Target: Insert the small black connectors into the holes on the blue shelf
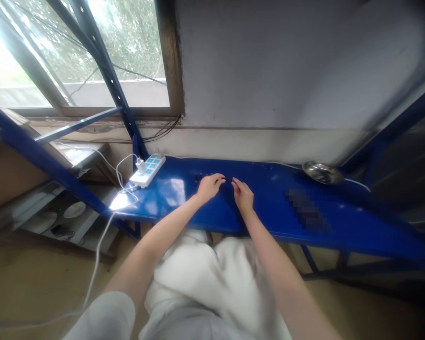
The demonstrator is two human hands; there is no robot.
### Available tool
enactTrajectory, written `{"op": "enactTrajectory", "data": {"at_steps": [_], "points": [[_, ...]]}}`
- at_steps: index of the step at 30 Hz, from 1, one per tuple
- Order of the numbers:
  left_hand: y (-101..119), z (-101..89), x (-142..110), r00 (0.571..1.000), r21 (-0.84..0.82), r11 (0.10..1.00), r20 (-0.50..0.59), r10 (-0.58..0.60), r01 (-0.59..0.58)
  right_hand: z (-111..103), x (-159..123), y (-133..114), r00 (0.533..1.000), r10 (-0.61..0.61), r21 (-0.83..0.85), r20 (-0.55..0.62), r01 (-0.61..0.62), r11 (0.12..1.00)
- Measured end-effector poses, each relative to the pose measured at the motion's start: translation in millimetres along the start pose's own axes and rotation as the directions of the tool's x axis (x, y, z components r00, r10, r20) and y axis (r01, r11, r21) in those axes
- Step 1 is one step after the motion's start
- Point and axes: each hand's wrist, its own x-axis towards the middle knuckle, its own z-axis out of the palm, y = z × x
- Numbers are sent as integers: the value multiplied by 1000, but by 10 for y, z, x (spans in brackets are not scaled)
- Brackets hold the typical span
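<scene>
Over the middle of a blue metal shelf (269, 208), my left hand (210, 186) and my right hand (243, 194) face each other. A small dark piece (228, 179) spans the gap between them, pinched by the fingertips at both ends. It is too small to tell its kind. Several little black pieces (197, 177) sit on the shelf just beyond my left hand, partly hidden by it.
A white power strip (148, 171) with a plugged-in white charger (140, 165) lies at the left end. At the back right rests a shiny metal bowl (322, 173). A blurred-out dark object (306, 210) lies right of my hands. Blue uprights (106, 71) frame the shelf.
</scene>
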Motion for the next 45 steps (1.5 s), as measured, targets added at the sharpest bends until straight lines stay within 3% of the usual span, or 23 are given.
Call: {"op": "enactTrajectory", "data": {"at_steps": [6,13,19,29,40,45], "points": [[-46,8,-13,1000,6,1000,1,6,-6,-5,-9,-6,1000,-8,-80,19,10,997],[0,10,41,999,49,999,32,-7,5,20,-3,15,999,-23,-58,22,24,998],[61,128,57,991,123,990,121,51,-66,81,-4,80,995,-82,-21,54,83,996],[41,209,9,987,212,977,162,-19,-16,155,0,132,995,-92,4,41,92,996],[1,273,-11,992,160,987,127,-1,-19,151,9,126,995,-40,-22,96,42,999],[-31,304,-40,997,39,999,79,8,-12,146,-11,108,993,-38,-20,115,41,999]]}}
